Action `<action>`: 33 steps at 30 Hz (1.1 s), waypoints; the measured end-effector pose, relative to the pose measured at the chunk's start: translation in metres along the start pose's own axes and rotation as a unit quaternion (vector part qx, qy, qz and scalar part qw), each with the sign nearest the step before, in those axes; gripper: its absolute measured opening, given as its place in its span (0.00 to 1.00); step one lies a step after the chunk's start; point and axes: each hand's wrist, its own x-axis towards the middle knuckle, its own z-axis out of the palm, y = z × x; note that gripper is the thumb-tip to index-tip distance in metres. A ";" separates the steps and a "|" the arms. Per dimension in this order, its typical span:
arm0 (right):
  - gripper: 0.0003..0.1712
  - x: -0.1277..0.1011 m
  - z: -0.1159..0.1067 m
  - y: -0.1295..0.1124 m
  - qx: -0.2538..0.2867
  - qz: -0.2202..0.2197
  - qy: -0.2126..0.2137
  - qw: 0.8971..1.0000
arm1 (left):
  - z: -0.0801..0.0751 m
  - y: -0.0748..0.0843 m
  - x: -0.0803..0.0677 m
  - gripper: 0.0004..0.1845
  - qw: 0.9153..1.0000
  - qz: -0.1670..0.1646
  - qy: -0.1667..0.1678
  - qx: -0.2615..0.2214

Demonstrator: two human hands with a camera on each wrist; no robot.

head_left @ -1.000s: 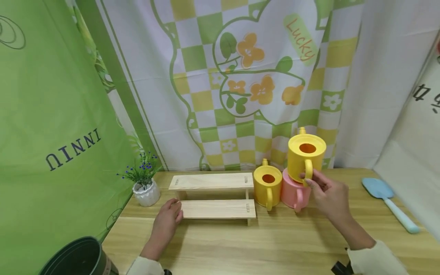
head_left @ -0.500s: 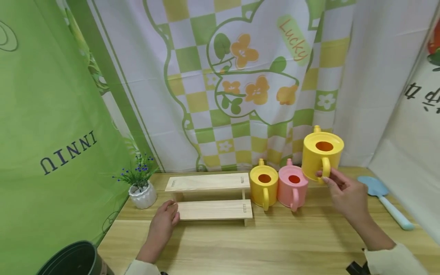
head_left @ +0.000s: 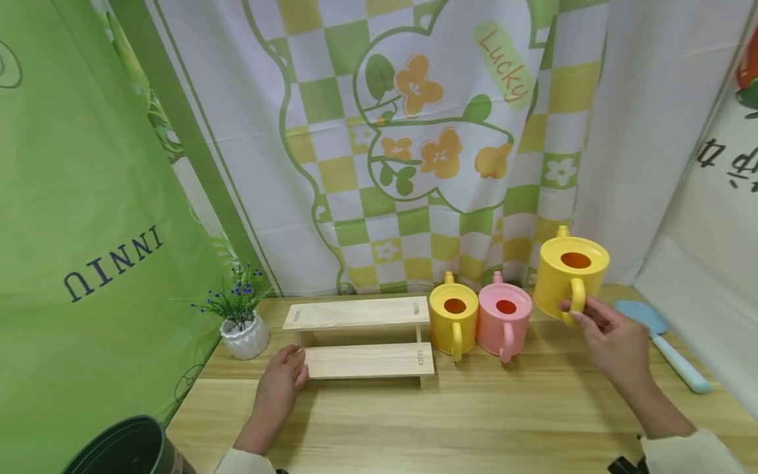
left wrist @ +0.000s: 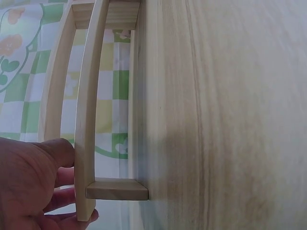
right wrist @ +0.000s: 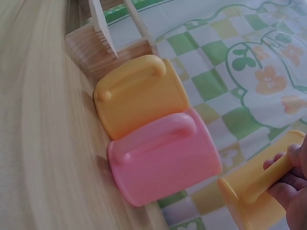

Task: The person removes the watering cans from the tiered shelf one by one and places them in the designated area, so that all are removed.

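Observation:
My right hand point(head_left: 618, 342) grips the handle of a yellow watering can point(head_left: 553, 280) and holds it upright, raised off the table to the right of a pink watering can point(head_left: 497, 332). A second yellow watering can point(head_left: 444, 332) stands between the pink one and a two-tier wooden shelf point(head_left: 367, 362). With thumb and fingers, my left hand point(left wrist: 33, 187) holds the left end of the shelf's lower board point(left wrist: 86, 120). In the right wrist view, fingers point(right wrist: 283, 187) wrap the raised can's handle point(right wrist: 268, 177); part of that can is cut off by the frame edge.
A white pot of purple flowers point(head_left: 245, 336) stands left of the shelf. At the right lies a blue shovel point(head_left: 678, 359). A dark green bucket point(head_left: 162, 454) is at the lower left. A patterned curtain point(head_left: 385, 230) hangs behind the table point(head_left: 474, 415).
My right hand has carried the yellow watering can rightward, from in front of and above the pink one to beside it, and slightly down lately. The left hand stays on the shelf.

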 end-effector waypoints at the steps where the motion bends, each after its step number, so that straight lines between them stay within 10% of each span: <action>1: 0.17 -0.002 0.000 0.002 -0.008 0.004 0.002 1.000 | 0.000 0.000 0.000 0.15 1.000 -0.002 -0.003 0.000; 33: 0.16 -0.059 0.023 0.055 -0.020 0.099 -0.057 0.993 | 0.002 -0.002 -0.002 0.15 1.000 -0.011 -0.002 -0.010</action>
